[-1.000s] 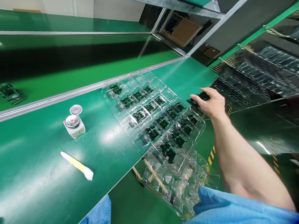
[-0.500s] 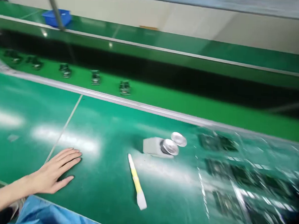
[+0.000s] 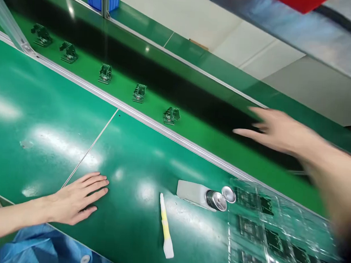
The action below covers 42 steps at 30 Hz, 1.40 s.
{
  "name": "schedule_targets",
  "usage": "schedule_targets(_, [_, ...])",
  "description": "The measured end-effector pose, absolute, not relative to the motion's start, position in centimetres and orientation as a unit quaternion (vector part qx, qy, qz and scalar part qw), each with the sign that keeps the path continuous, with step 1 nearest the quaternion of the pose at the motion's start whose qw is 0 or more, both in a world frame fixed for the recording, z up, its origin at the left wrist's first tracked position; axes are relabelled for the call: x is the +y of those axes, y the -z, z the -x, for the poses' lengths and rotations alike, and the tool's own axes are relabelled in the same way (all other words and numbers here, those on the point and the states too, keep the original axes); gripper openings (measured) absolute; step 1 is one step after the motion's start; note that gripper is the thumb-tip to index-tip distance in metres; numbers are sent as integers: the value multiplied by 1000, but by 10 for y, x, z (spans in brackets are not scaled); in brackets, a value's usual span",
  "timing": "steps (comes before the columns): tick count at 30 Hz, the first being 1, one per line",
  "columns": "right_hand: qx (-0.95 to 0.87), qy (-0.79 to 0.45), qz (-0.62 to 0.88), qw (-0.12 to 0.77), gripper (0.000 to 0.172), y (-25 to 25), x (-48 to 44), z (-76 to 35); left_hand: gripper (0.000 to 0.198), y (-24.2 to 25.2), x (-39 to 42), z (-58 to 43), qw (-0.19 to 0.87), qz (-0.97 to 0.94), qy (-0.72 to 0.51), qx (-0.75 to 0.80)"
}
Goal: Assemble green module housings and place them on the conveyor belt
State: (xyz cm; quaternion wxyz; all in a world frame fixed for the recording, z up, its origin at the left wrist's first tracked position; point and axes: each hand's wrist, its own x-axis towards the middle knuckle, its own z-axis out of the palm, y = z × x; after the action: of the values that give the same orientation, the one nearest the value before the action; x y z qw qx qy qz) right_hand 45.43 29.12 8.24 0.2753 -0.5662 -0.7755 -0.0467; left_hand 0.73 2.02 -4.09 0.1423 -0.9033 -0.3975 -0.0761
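Observation:
My left hand (image 3: 78,199) lies flat on the green bench top (image 3: 124,230), fingers stretched out and holding nothing. Slightly blurred, my right hand (image 3: 280,130) reaches over the green conveyor belt (image 3: 204,132), its thumb and fingers apart with nothing between them. On the belt several small green circuit board assemblies (image 3: 171,116) stand in a row, the closest to the left of my right hand. Between my hands on the bench lie a white and yellow brush-like tool (image 3: 165,226) and a white bottle (image 3: 192,192) with a metal top and its round lid flipped open.
A clear plastic tray (image 3: 261,218) with circuit boards in its compartments sits at the bench's right. A metal rail (image 3: 152,124) divides bench and belt. Beyond the belt, a blue bin (image 3: 113,2) stands by an upright metal post (image 3: 105,4) on the far ledge.
My right hand has come into view from the right, over the belt. My left hand stays flat on the bench. The whole view has tilted, and the boards appear farther right.

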Motion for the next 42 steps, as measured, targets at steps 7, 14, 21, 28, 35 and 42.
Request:
schedule_targets(7, [-844, -47, 530, 70, 82, -127, 368, -284, 51, 39, 29, -19, 175, 906, 43, -383])
schedule_targets(14, [-841, -55, 537, 29, 97, -181, 382, -209, 50, 44, 32, -24, 203, 903, 61, -374])
schedule_targets(21, [-862, 59, 496, 81, 56, -210, 333, -161, 48, 45, 35, -23, 187, 903, 69, -381])
schedule_targets(28, [-864, 105, 457, 181, 30, -191, 264, -203, 47, 19, 50, -13, 76, 883, 178, -427])
schedule_targets(35, [-843, 93, 487, 211, 20, -151, 176, -231, 83, -89, 192, -19, 121, 740, 343, -566])
schedule_targets(42, [-821, -17, 422, 385, 36, 21, 66, -231, 56, -98, 272, -37, 132, 688, 415, -580])
